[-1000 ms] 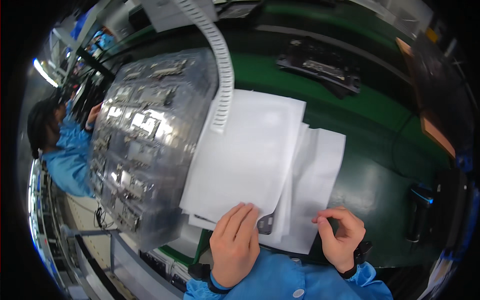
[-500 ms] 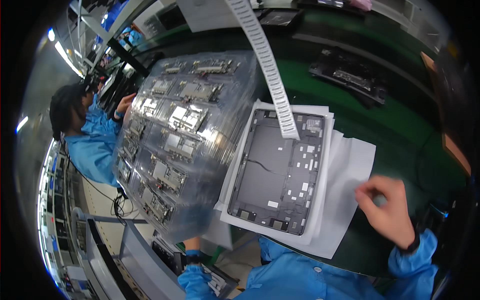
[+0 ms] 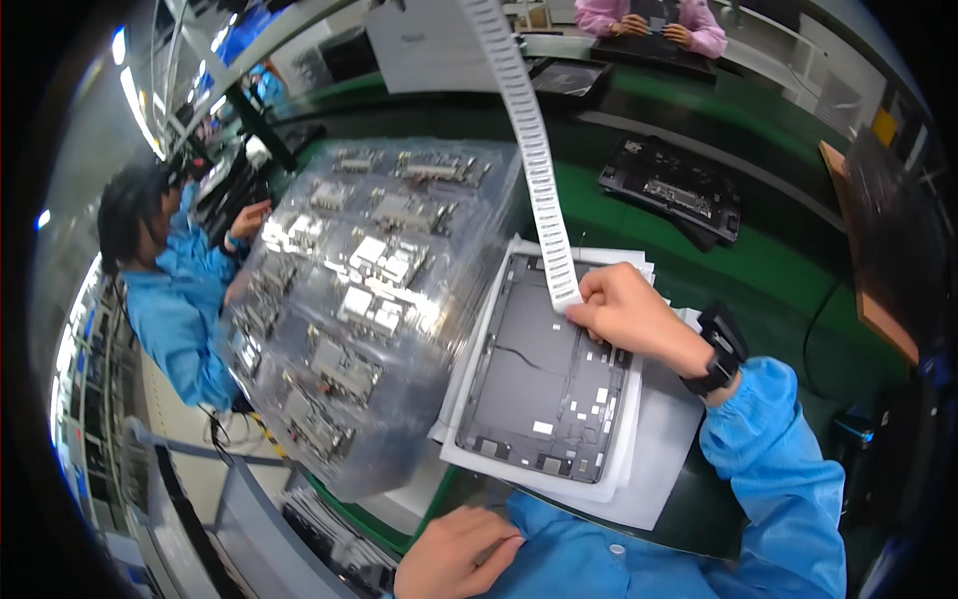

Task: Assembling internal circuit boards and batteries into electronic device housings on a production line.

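My right hand (image 3: 634, 314) pinches the lower end of a long white strip of printed labels (image 3: 544, 200) between thumb and fingertips. Beneath it lies a thin dark grey tablet housing (image 3: 519, 389), inner side up, with small white pads and a black cable. White sheets (image 3: 654, 469) are under the housing. At the lower edge, my left hand (image 3: 454, 549) is loosely curled near my body, with nothing visible in it. Left of the housing, a stack of clear plastic trays (image 3: 419, 349) holds several circuit boards (image 3: 384, 260).
A black electronic assembly (image 3: 674, 190) lies on the green bench beyond the housing. A dark screen-like panel (image 3: 898, 250) stands at the right. One co-worker in blue (image 3: 170, 319) is at the left; another in pink (image 3: 704, 30) sits across. Grey rails (image 3: 269, 539) run at the lower left.
My right hand has moved left and forward from beside the sheets and taken hold of the label strip's end. My left hand has come from below the trays toward my body.
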{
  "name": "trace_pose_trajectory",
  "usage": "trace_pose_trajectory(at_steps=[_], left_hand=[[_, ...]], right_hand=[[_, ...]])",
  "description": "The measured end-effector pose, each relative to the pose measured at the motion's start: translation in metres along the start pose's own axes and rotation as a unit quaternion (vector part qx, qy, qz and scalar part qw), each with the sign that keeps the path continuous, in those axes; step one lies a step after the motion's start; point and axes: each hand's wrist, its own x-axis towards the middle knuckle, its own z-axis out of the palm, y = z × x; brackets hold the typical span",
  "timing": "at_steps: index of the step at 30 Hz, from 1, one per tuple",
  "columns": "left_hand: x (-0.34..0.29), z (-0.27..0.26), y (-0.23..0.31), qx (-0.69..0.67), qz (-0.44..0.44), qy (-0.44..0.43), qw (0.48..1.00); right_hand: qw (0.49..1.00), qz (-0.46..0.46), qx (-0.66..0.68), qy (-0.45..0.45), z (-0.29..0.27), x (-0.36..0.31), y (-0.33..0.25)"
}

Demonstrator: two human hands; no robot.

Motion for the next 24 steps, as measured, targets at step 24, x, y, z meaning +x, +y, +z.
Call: trace_pose_trajectory(at_steps=[24], left_hand=[[0.12,0.0,0.013,-0.136,0.071,0.128,0.98]], right_hand=[[0.945,-0.298,0.068,0.12,0.013,-0.085,-0.01]])
